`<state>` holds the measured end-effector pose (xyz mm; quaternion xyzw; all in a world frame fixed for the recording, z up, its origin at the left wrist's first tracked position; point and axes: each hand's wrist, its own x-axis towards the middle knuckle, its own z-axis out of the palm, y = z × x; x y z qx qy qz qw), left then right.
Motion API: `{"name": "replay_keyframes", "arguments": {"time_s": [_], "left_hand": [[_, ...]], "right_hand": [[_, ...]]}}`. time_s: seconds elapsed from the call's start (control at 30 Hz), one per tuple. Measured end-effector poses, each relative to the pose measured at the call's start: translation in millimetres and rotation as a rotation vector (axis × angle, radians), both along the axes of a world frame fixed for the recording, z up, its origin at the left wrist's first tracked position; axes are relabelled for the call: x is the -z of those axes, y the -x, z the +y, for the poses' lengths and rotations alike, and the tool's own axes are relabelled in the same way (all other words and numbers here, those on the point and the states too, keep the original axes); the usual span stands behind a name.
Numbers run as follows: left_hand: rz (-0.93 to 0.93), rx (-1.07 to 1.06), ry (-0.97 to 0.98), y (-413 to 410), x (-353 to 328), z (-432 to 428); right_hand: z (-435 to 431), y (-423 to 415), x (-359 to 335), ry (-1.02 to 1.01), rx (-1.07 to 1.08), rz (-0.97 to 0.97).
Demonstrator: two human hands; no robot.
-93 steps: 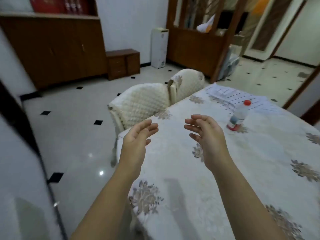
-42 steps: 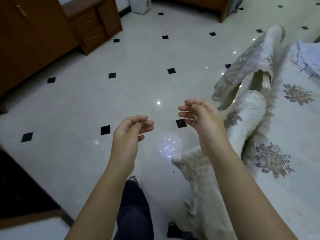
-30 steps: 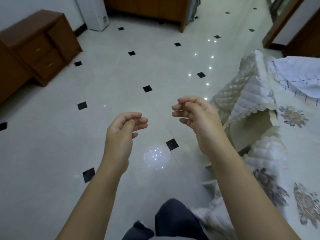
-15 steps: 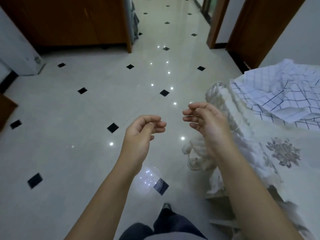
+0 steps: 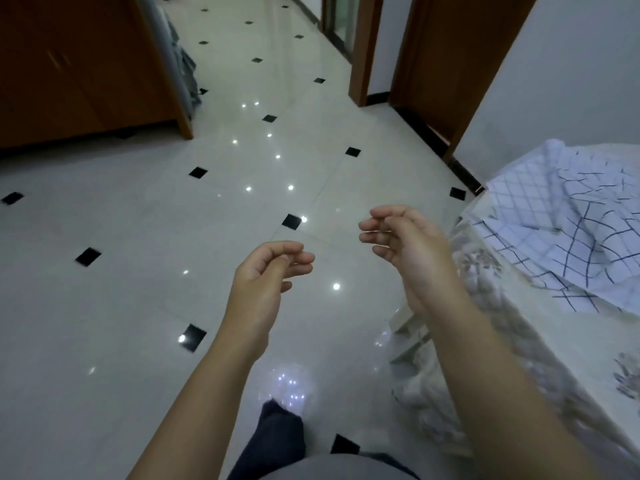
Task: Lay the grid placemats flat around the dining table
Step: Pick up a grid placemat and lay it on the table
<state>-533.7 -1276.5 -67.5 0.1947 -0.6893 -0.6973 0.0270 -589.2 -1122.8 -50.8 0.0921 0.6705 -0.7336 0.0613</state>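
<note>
Closing in on crumpled white blue-grid cloth placemats (image 5: 561, 230), now nearer, just right of right hand (image 5: 408, 251), heaped unlaid on floral-covered desk (image 5: 571, 358). Loosely curled, holding nothing: left hand (image 5: 263, 282) and right hand.

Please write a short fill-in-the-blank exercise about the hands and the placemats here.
1. The left hand and the right hand both hold ____.
2. The grid placemats lie in a heap on the table, on the person's ____ side.
3. The small diamonds set in the pale floor are ____.
Missing words: nothing; right; black.
</note>
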Motion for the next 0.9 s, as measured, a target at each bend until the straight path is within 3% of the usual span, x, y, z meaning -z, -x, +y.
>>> {"name": "replay_keyframes", "arguments": {"time_s": [0.3,0.5,0.67,0.9], "left_hand": [[-0.009,0.282,-0.020,154.4,-9.1,-0.5],[0.042,0.551,0.012,288.4,-11.8,73.2],[0.023,0.656,0.045,366.9,-13.7,129.6],[-0.022,0.895,0.045,447.7,-4.2,209.6]], "right_hand": [[-2.1,102.8,-4.2,-0.003,0.224,-0.039],[58.4,207.7,5.5,0.008,0.420,-0.029],[114.2,273.2,5.4,0.003,0.544,-0.023],[183.8,321.0,14.7,0.044,0.786,-0.053]]}}
